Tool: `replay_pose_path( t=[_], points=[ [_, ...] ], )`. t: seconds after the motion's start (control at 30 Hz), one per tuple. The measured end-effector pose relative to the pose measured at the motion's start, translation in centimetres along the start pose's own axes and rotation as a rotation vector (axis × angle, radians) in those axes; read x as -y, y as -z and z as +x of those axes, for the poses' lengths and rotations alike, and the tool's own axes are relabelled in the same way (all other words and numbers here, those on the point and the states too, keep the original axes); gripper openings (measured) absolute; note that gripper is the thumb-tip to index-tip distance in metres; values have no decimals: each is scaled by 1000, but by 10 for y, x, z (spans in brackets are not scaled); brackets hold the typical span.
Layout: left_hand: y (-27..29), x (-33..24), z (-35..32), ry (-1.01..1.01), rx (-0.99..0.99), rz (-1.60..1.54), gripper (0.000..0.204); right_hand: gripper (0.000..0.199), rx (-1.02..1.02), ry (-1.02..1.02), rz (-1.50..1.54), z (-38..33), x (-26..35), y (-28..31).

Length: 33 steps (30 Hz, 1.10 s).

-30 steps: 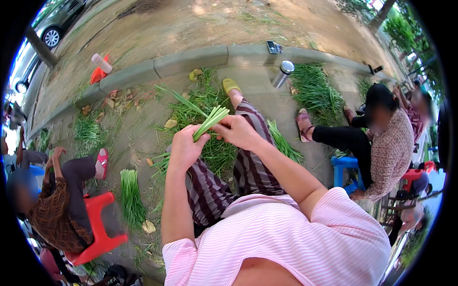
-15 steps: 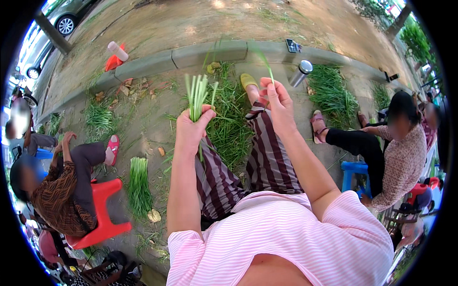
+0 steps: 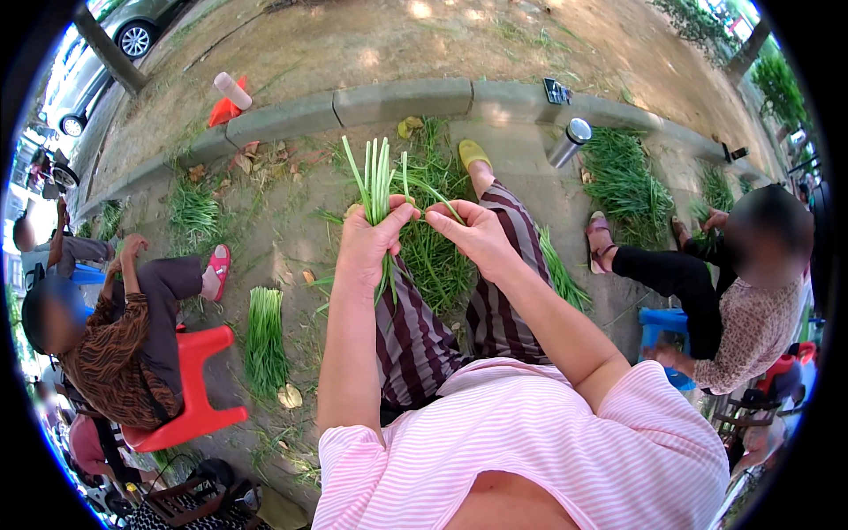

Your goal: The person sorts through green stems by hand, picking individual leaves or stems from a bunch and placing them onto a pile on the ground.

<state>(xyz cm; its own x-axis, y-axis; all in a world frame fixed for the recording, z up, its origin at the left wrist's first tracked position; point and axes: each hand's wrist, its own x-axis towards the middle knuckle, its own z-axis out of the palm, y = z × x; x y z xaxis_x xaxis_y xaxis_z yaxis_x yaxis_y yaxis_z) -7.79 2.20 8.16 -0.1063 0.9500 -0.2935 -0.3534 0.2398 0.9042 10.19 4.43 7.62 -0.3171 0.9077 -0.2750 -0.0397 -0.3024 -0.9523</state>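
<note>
A small bunch of garlic chives, pale stalk ends pointing away from me, stands up out of my left hand, which is closed around it. Close beside it, fingertips almost touching the left ones, my right hand pinches a thin green chive blade. Below both hands, a loose heap of chives lies on the ground between my legs. More chives show beside my right leg. A neat bundle of chives rests on the ground to my left.
A stone curb runs across ahead. Near it are a steel tumbler, a pink bottle and another chive pile. One person sits on a red stool at left, another by a blue stool at right.
My right hand has come down and left, from raised and apart to beside the left hand. The left hand keeps its bunch. The person at right has raised a hand with greens.
</note>
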Motion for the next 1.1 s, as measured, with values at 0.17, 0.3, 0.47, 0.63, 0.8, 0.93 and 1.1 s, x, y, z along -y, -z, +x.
replay_pose_path(
  t=[0.17, 0.3, 0.47, 0.63, 0.8, 0.93, 1.1],
  points=[
    [-3, 4, -3, 22, -4, -19, 18, 24, 1, -10, 45, 1, -8, 1],
    [-5, 3, -4, 56, 26, -9, 16, 22, 7, -22, 35, 1, -9, 3],
    [-7, 8, -1, 38, -4, 19, 16, 20, -5, -26, 27, 1, -7, 1],
    [-10, 5, -4, 30, -26, 22, 15, 19, 5, 14, 24, 2, -12, 0],
    [-14, 10, -3, -14, -87, 11, 16, 17, -14, -151, 404, 7, -22, -2],
    [-15, 15, -5, -34, -132, -86, 17, 15, -24, -179, 544, 8, -26, -12],
    [-6, 9, -8, -87, -244, -267, 16, 9, -126, -143, 696, 21, -31, 0]
  ],
)
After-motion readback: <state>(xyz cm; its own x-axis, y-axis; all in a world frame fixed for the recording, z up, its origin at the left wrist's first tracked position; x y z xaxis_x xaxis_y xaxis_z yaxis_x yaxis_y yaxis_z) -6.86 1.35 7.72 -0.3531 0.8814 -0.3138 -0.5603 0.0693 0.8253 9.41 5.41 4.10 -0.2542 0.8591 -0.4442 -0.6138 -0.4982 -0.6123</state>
